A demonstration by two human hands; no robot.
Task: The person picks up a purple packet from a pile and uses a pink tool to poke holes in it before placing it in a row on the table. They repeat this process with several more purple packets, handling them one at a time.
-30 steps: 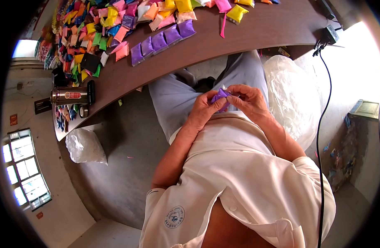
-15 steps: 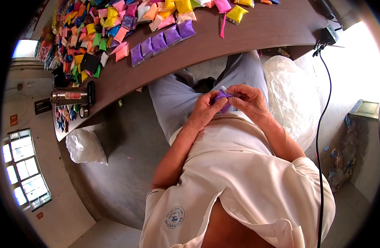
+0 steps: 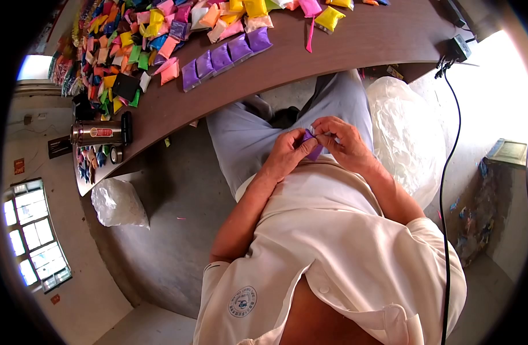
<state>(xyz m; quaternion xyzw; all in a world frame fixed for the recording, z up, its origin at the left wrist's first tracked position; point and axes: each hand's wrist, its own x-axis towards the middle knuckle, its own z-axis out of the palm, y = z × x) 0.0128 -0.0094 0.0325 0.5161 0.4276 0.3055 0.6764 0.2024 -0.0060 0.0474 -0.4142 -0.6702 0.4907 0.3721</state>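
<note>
Both hands meet over my lap around a small purple packet [image 3: 315,153]. My left hand [image 3: 287,153] pinches the packet's left side between thumb and fingers. On its right side my right hand [image 3: 342,141] grips the upper part, with thumb and forefinger pressed together. Much of the packet is hidden by the fingers; its lower end hangs out beneath them. On the brown table [image 3: 310,56] in front lies a row of several purple packets [image 3: 221,59].
Many colourful packets [image 3: 154,26] are heaped at the table's left, near a metal flask [image 3: 97,133]. A yellow packet [image 3: 329,19] lies farther right. Clear plastic bags [image 3: 404,138] stand right of my legs, and a black cable [image 3: 459,118] hangs at the right.
My right hand has shifted slightly left, closer to my left hand. Less of the packet's top shows between the fingers.
</note>
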